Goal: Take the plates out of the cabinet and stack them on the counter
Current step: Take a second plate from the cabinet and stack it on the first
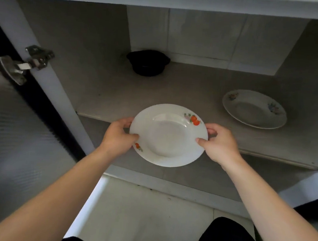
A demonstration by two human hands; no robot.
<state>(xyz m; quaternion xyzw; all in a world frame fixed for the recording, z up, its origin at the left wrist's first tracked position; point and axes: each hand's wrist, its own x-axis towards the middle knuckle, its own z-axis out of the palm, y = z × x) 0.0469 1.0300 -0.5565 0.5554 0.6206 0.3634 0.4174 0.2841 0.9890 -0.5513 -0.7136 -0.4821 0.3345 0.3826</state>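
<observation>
A white plate with orange fruit prints hangs just above the front edge of the cabinet shelf. My left hand grips its left rim, thumb on top. My right hand grips its right rim in the same way. A second white plate with faded flower prints lies flat on the shelf to the right, further back.
A black bowl stands at the back of the shelf, left of centre. The open cabinet door with a metal hinge stands at the left. Pale floor tiles lie below, with my dark-clothed knees at the bottom edge.
</observation>
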